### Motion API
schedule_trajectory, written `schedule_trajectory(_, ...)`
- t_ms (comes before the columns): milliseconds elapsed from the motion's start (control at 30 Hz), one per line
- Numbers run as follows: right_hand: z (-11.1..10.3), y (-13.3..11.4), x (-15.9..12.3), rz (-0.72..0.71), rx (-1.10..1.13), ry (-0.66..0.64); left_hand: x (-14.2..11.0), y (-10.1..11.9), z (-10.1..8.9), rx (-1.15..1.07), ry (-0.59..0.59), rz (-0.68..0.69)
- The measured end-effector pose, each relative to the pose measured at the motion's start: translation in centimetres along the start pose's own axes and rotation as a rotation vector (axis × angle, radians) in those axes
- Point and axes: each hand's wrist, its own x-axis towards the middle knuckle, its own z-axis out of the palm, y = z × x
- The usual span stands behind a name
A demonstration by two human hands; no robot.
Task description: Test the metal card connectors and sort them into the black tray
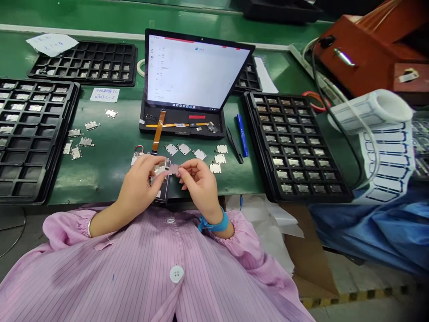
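Note:
My right hand (201, 183) pinches a small flat pinkish-silver circuit module (174, 170) between thumb and forefinger. My left hand (142, 179) is curled at the module's left side, its thumb tip close to the module's edge. A shiny small part (160, 168) shows between the left thumb and forefinger; whether they grip it is unclear. Beneath both hands lies a dark test board (163, 193), partly hidden by the fingers. An orange flat ribbon cable (158, 132) runs from the board up to the tablet (197, 71). Several similar modules (200, 154) lie just beyond my hands.
Black compartment trays stand at left (40, 179) and right (295, 147), holding modules. Another tray (127, 79) sits at the back left. Loose modules (86, 141) lie on the green table (100, 174). Tweezers (234, 145), a blue marker (241, 135) and a label roll (372, 112) are to the right.

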Motion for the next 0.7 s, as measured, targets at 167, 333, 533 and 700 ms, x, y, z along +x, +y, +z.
schedule_trajectory(167,0.3,0.6,1.7,-0.011,-0.053,0.102,-0.1,-1.5,0.8,0.410,0.014,0.263)
schedule_trajectory(333,0.4,0.8,2.0,-0.026,-0.068,0.141,-0.3,-2.0,1.2,0.425,0.019,0.288)
schedule_trajectory(533,0.3,0.4,1.9,0.022,-0.057,0.119,-0.3,-1.8,1.1,0.417,0.002,0.273)
schedule_trajectory(700,0.3,0.4,2.0,0.022,-0.107,0.122,-0.4,-1.8,1.1,0.401,0.000,0.254)
